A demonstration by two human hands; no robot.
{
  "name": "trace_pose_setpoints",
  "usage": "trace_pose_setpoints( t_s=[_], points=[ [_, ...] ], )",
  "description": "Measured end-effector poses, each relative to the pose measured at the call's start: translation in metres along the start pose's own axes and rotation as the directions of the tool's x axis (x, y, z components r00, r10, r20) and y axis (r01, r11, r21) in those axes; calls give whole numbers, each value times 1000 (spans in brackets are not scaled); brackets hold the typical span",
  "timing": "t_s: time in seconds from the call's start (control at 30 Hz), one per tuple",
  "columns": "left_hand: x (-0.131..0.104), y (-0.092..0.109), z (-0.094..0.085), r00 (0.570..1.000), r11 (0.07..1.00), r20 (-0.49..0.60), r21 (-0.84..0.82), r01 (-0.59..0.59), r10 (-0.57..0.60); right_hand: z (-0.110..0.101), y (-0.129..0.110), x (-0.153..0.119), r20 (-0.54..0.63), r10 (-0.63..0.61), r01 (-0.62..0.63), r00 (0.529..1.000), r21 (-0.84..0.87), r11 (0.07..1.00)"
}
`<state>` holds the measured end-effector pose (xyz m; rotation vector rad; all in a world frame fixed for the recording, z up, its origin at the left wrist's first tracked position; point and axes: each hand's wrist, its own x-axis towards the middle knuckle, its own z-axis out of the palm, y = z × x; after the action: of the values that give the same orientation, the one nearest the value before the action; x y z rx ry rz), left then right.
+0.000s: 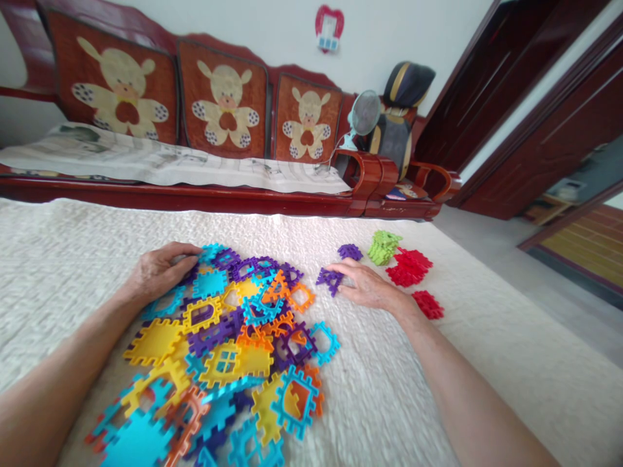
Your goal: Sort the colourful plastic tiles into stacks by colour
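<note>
A wide pile of interlocking plastic pieces, yellow (156, 342), blue (141, 438), purple and orange, covers the cloth in front of me. My left hand (163, 269) rests at the pile's far left edge, its fingers bent and pressed together over pieces there; what they hold, if anything, is hidden. To the right of the pile, my right hand (365, 283) pinches a purple piece (329, 280) between thumb and fingers. Just beyond it lies another purple piece (349, 252). Farther right are a green stack (384, 247), a red stack (409, 266) and a separate red group (427, 304).
The pieces lie on a cream quilted cloth (379, 363). Behind it stands a red wooden sofa (243, 194) with bear-patterned cushions (224, 97). A small fan (364, 113) stands at the sofa's right end, near a dark chair back (392, 139).
</note>
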<state>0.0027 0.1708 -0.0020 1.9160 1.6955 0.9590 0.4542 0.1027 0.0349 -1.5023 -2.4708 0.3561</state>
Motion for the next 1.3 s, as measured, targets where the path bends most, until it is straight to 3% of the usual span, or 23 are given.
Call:
trace_pose_setpoints(
  t_s=[0.27, 0.57, 0.77, 1.3],
  points=[
    [1, -3, 1, 1000, 1000, -19, 11, -15, 15, 12, -1, 5, -87, -185, 191, 979, 66, 979],
    [1, 2, 0, 1000, 1000, -17, 20, -19, 19, 34, -1, 17, -341, -41, 53, 939, 25, 998],
    [0, 5, -2, 1000, 1000, -17, 21, 23, -22, 25, 0, 18, -399, -44, 84, 916, 85, 993],
    [0, 1, -1, 999, 1000, -33, 23, 6, -5, 26, 12, 19, -346, -73, 118, 935, 110, 987]
  ],
)
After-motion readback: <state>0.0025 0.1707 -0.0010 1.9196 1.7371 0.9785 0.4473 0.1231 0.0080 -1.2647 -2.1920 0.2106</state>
